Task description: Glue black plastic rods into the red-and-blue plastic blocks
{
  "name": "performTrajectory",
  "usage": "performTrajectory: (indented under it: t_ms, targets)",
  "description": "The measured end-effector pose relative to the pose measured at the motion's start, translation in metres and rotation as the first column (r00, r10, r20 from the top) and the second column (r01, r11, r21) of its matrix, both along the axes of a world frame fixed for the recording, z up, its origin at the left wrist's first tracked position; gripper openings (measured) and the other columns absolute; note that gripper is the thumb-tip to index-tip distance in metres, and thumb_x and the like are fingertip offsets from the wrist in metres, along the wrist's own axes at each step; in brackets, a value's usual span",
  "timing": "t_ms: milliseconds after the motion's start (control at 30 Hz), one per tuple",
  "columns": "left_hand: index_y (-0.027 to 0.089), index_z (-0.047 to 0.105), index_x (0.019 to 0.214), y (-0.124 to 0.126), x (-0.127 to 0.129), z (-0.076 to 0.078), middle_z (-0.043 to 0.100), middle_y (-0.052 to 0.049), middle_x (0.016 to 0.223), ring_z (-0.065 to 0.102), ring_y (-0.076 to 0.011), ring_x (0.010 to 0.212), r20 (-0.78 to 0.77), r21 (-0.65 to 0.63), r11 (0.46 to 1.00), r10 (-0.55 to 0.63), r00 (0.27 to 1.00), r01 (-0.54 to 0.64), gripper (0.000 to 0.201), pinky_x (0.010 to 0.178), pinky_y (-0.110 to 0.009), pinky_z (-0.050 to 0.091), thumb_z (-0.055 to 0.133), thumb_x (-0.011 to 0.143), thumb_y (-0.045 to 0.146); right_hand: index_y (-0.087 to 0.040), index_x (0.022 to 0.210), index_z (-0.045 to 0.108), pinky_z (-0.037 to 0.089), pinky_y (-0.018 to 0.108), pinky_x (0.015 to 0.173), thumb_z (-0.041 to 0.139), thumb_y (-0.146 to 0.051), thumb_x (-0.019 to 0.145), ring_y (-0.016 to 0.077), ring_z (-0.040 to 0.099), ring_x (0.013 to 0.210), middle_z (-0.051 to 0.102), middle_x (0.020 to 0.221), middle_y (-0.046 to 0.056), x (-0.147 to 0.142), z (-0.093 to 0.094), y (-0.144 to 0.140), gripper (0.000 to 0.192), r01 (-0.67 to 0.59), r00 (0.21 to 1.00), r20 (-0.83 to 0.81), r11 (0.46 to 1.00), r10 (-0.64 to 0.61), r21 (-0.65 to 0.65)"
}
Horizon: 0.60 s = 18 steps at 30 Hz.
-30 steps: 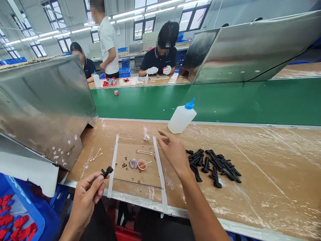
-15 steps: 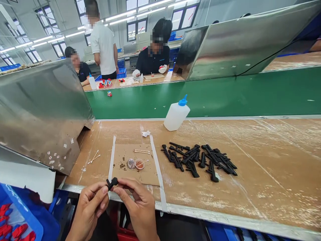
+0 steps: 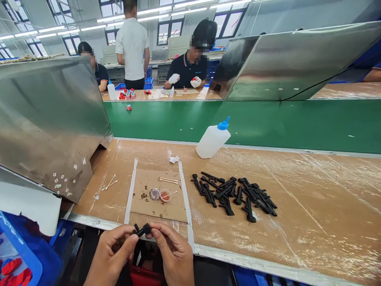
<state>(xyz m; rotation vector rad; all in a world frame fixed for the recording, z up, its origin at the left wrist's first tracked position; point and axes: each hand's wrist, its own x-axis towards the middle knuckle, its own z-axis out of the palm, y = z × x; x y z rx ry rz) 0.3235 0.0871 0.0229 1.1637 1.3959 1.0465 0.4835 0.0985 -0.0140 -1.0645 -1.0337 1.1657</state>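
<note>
Between both hands, over the front edge of the bench, is a small black plastic part (image 3: 143,230) with a blocky head and a thin stem. My left hand (image 3: 114,252) pinches its stem end. The fingertips of my right hand (image 3: 172,250) close on the blocky end. Beyond the hands lies a taped cardboard sheet (image 3: 149,211) bearing a small cup of reddish-brown paint (image 3: 165,195), a clear little cup (image 3: 154,194) and cotton swabs (image 3: 168,180). To the right, a loose pile of similar black parts (image 3: 229,188) covers some of the bench.
A white squeeze bottle (image 3: 212,141) with a blue cap stands behind the pile. Crossed swabs (image 3: 109,183) lie left of the cardboard. A metal panel (image 3: 53,123) rises at left, above a blue bin (image 3: 20,246) of red and blue pieces. Co-workers are across the green belt (image 3: 166,121).
Both hands and the black part have moved slightly down and right in view, and the part sits at a different angle. The camera view has tilted. Across the belt, a co-worker's gloved hand has risen.
</note>
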Motion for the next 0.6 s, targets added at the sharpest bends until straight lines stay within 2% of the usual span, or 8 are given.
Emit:
performTrajectory:
  t_ms: [33, 133, 233, 333, 400, 500, 600]
  targets:
    - [0.021, 0.081, 0.092, -0.001, 0.001, -0.002, 0.058, 0.000, 0.055, 0.049, -0.0121, 0.049, -0.067, 0.079, 0.997, 0.018, 0.998, -0.013, 0.025, 0.048, -0.021, 0.039, 0.070, 0.085, 0.043, -0.028, 0.094, 0.081, 0.062, 0.027, 0.071, 0.071, -0.038, 0.088, 0.0197, 0.075, 0.072, 0.078, 0.090, 0.003, 0.001, -0.002, -0.002, 0.015, -0.003, 1.000, -0.005, 0.999, 0.003, -0.041]
    - [0.025, 0.081, 0.097, -0.003, 0.004, -0.009, 0.077, -0.006, 0.077, 0.068, -0.0204, 0.066, -0.211, 0.285, 0.957, 0.003, 0.978, 0.058, 0.016, 0.065, -0.027, 0.055, 0.072, 0.085, 0.029, -0.029, 0.097, 0.081, 0.064, 0.031, 0.075, 0.074, -0.043, 0.085, 0.0230, 0.076, 0.078, 0.079, 0.095, 0.005, 0.005, -0.008, -0.005, 0.020, -0.004, 0.998, -0.065, 0.988, -0.007, -0.157]
    - [0.028, 0.080, 0.101, -0.004, 0.004, -0.018, 0.080, -0.006, 0.086, 0.073, -0.0219, 0.075, -0.224, 0.390, 0.918, 0.024, 0.974, 0.067, 0.019, 0.074, -0.027, 0.057, 0.069, 0.087, 0.021, -0.027, 0.096, 0.081, 0.065, 0.035, 0.076, 0.078, -0.047, 0.080, 0.0249, 0.076, 0.076, 0.079, 0.094, 0.006, 0.008, -0.013, -0.007, 0.026, 0.002, 0.994, -0.103, 0.975, -0.025, -0.223]
    - [0.030, 0.075, 0.110, -0.003, 0.002, -0.025, 0.079, -0.003, 0.083, 0.073, -0.0181, 0.070, -0.281, 0.467, 0.874, -0.001, 0.960, 0.137, 0.029, 0.069, -0.023, 0.057, 0.067, 0.088, 0.014, -0.025, 0.095, 0.081, 0.064, 0.035, 0.073, 0.079, -0.049, 0.077, 0.0242, 0.075, 0.073, 0.079, 0.090, 0.006, 0.013, -0.015, -0.009, 0.030, 0.121, 0.989, -0.059, 0.964, -0.138, -0.235]
    - [0.030, 0.071, 0.117, -0.001, 0.000, -0.029, 0.078, -0.002, 0.086, 0.073, -0.0169, 0.070, -0.355, 0.507, 0.835, -0.023, 0.934, 0.213, 0.036, 0.069, -0.021, 0.057, 0.067, 0.087, 0.010, -0.023, 0.096, 0.080, 0.063, 0.033, 0.072, 0.079, -0.049, 0.078, 0.0229, 0.074, 0.072, 0.079, 0.088, 0.006, 0.023, -0.016, -0.010, 0.032, 0.244, 0.969, 0.005, 0.946, -0.249, -0.215]
    - [0.028, 0.067, 0.119, 0.001, -0.002, -0.036, 0.079, -0.002, 0.095, 0.076, -0.0171, 0.082, -0.440, 0.554, 0.781, -0.018, 0.898, 0.287, 0.038, 0.079, -0.019, 0.058, 0.067, 0.087, 0.009, -0.019, 0.096, 0.078, 0.061, 0.032, 0.074, 0.077, -0.050, 0.078, 0.0233, 0.073, 0.077, 0.078, 0.090, 0.008, 0.051, -0.019, -0.006, 0.036, 0.366, 0.924, 0.180, 0.917, -0.338, -0.160]
    - [0.027, 0.065, 0.119, 0.005, -0.003, -0.042, 0.080, -0.003, 0.102, 0.077, -0.0175, 0.091, -0.496, 0.571, 0.747, -0.016, 0.868, 0.341, 0.034, 0.087, -0.017, 0.057, 0.067, 0.089, 0.012, -0.018, 0.097, 0.076, 0.058, 0.035, 0.081, 0.070, -0.055, 0.083, 0.0255, 0.073, 0.086, 0.077, 0.094, 0.009, 0.087, -0.021, 0.010, 0.040, 0.455, 0.798, 0.460, 0.890, -0.389, -0.038]
